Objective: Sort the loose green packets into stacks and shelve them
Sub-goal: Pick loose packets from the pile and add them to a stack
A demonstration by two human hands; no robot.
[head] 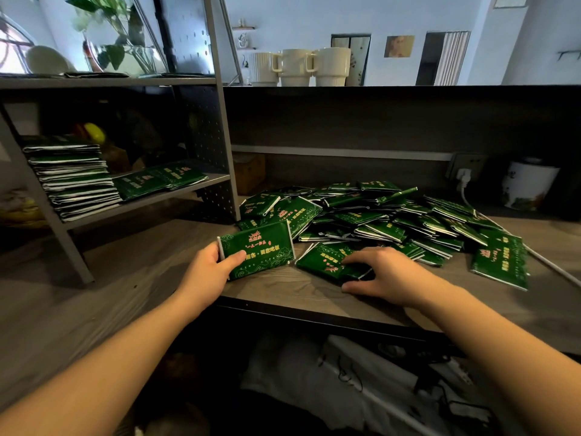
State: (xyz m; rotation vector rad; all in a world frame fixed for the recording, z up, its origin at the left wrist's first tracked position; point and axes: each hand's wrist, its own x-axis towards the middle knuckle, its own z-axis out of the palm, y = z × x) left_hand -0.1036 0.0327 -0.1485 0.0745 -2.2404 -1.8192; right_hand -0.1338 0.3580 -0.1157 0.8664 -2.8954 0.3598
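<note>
Both forearms reach forward from the lower corners over the desk (pixel 283 287). The left hand (pixel 209 267) grips a small stack (pixel 256 247) of green packets by its left end, thumb across the printed top face and fingers curled behind; the stack is tilted, its right end raised, its near corner at the desk surface. The right hand (pixel 382 273) lies palm down, fingers bent over a packet (pixel 323 259) flat on the desk, the thumb at the packet's near edge; whether it pinches or merely presses cannot be told. This packet lies at the near edge of the loose pile (pixel 393 218), just right of the held stack. The pile spreads rightward and back across the desk, packets overlapping at many angles. One packet (pixel 500 262) lies apart at the pile's right. To the left stands a grey rack (pixel 226 146); on its middle shelf rest a tall stack (pixel 72 177) of shelved packets and, beside it, a low stack (pixel 160 180). Three mugs (pixel 301 67) stand on the ledge behind the desk. A white jar (pixel 528 184) stands at far right.
</note>
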